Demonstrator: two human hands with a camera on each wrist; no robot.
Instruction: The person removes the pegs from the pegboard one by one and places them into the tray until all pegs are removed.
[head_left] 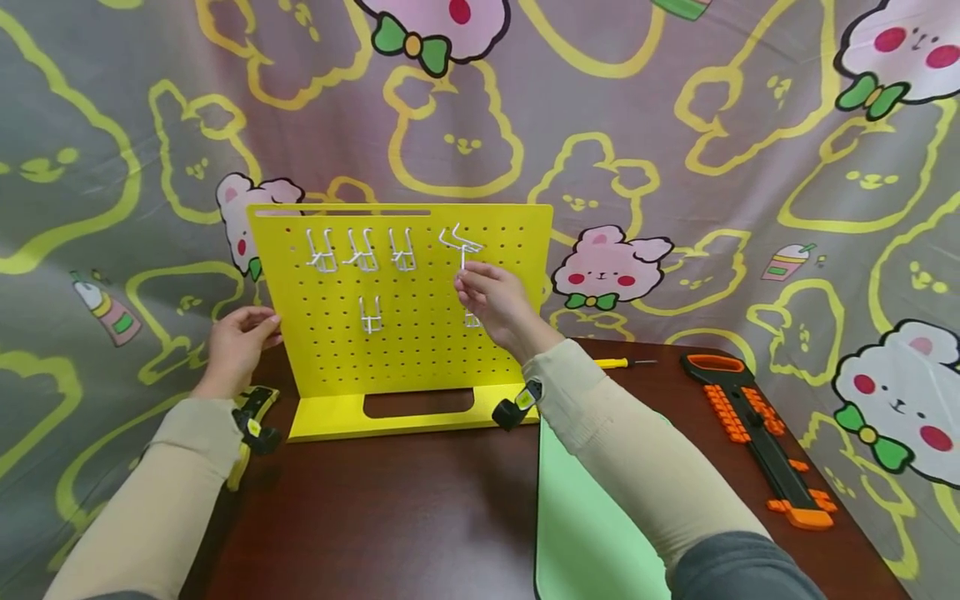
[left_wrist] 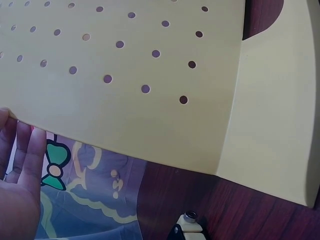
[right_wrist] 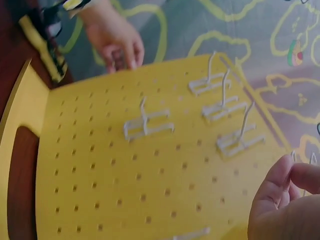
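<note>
A yellow pegboard [head_left: 420,350] stands upright on its flat base on the table. My right hand [head_left: 495,304] pinches a white double-prong hook [head_left: 462,246] by its stem, the prongs close to the board's upper right holes. At the board's left edge, my left hand [head_left: 236,346] holds the rim between thumb and fingers; the left wrist view shows the fingers [left_wrist: 32,155] right at that edge. Three white hooks, among them the leftmost hook [head_left: 322,252], hang in the top row. A lower hook [head_left: 371,315] sits beneath them, and another hook [head_left: 472,319] is partly hidden behind my right hand.
A yellow-and-black tool [head_left: 258,404] lies by my left wrist. To the right are a yellow-handled screwdriver [head_left: 613,363], a light green mat [head_left: 577,517] under my right forearm, and a long black-and-orange tool [head_left: 761,433]. A patterned curtain [head_left: 600,100] hangs behind the table.
</note>
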